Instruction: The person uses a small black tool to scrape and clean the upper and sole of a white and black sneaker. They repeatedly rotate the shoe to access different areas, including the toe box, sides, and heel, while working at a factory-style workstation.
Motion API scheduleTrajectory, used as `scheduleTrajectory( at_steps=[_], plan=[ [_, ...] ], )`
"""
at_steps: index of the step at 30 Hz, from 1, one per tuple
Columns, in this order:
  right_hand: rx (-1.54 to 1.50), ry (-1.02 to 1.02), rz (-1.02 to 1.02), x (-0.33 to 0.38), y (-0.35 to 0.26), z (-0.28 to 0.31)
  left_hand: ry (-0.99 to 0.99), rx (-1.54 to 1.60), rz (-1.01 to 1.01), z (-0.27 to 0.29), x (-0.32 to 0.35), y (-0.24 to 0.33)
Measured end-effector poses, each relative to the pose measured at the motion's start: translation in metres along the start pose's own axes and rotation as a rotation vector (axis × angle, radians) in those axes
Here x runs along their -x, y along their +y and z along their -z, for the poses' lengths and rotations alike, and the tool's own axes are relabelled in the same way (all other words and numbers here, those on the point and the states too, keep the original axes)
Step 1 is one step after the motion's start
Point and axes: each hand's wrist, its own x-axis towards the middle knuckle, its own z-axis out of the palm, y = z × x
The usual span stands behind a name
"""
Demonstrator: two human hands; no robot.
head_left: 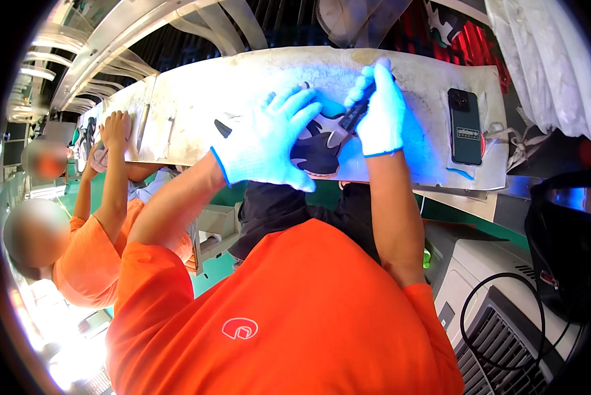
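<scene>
1. Head view, at the near edge of the desk (pixel 197 150), around its middle: a dark shoe (pixel 316 153) lies partly under the left hand, in blue light.
2. The left hand (pixel 264 141), in a pale glove with a blue cuff, is palm down with its fingers spread, resting over the left part of the shoe. It grips nothing that can be seen.
3. The right hand (pixel 380 115), gloved alike, is curled closed around a black-handled tool (pixel 353 117). The tool's flat metal end meets the shoe's right side; whether it presses in cannot be told.
4. Toward the desk's right edge lies a dark phone (pixel 466 125). Left of the left hand is a small dark piece (pixel 222 128); nearer the left end lies a slim tool (pixel 143 128), close to a co-worker's hand (pixel 116 126).
5. Containers: below the near edge, left of the person's legs, stands a grey open bin (pixel 224 238), its contents too unclear to name. Beyond the desk's right end is a black bag (pixel 565 243), its inside hidden.
6. Past the far right corner, a second shoe (pixel 444 25) lies by a red rack (pixel 483 56).
</scene>
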Motion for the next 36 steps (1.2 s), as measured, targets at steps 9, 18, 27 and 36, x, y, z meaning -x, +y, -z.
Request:
scheduleTrajectory(
  at_steps=[9, 18, 27, 36],
  plan=[
    [0.110, -0.030, -0.078, 0.005, 0.010, -0.016, -0.053, 0.184, 0.008, 0.000, -0.016, -0.004],
    [-0.432, -0.142, -0.409, -0.016, 0.003, 0.013, -0.048, 0.275, 0.024, -0.001, -0.018, -0.006],
    [0.259, -0.024, 0.105, 0.005, 0.015, -0.011, -0.147, 0.122, 0.264, -0.001, -0.020, 0.007],
    [0.443, 0.112, -0.008, 0.054, -0.023, 0.052, 0.258, 0.182, 0.331, -0.018, 0.048, 0.040]
  ],
)
